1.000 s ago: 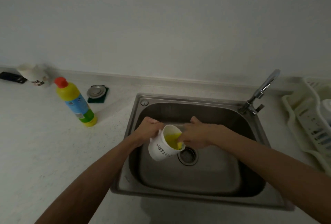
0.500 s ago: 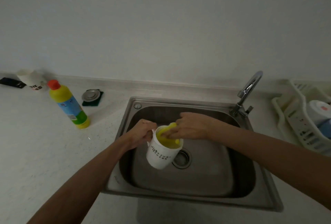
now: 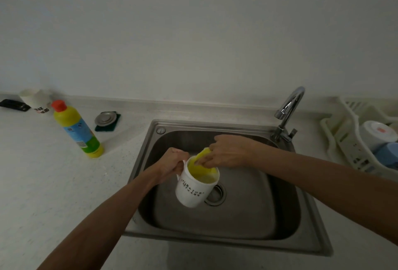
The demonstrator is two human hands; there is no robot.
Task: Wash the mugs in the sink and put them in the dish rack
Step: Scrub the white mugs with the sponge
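Note:
Over the steel sink [image 3: 247,222] I hold a white mug [image 3: 192,191] with black lettering, tilted so its mouth faces up and right. My left hand [image 3: 172,165] grips its handle. My right hand [image 3: 229,151] pinches a yellow sponge [image 3: 201,165] that fills the mug's mouth, with one end sticking out over the rim. At the far left of the counter stands another white mug [image 3: 35,101] with dark print. The white dish rack [image 3: 353,146] at the right edge holds a white mug and something blue.
A yellow dish soap bottle [image 3: 77,130] with a red cap stands left of the sink. Behind it a metal sink stopper [image 3: 105,118] lies on a dark green pad. The chrome faucet [image 3: 287,110] rises at the sink's back right corner. A dark flat object [image 3: 14,104] lies far left.
My right hand has pulled back out of the mug, drawing the sponge's end up over the rim. The mug has tipped more upright, and my view has drifted left.

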